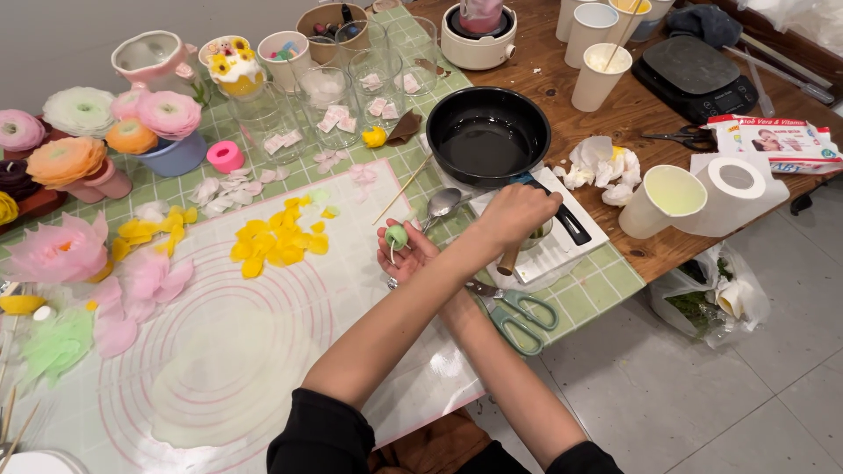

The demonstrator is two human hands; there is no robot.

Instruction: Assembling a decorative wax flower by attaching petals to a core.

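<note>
The arms cross over each other. The left hand (516, 215) reaches over a small cup (537, 235), with its fingers closed around something inside; I cannot tell what. The right hand (406, 250) is open, palm up, and a little green ball (396, 234) sits on its fingers. A spoon (442, 204) lies just beside the ball. A black pan (488, 136) sits just past the left hand. Green scissors (514, 312) lie near the arms. Yellow petals (274, 239) lie on the mat (219, 351) beside the right hand.
</note>
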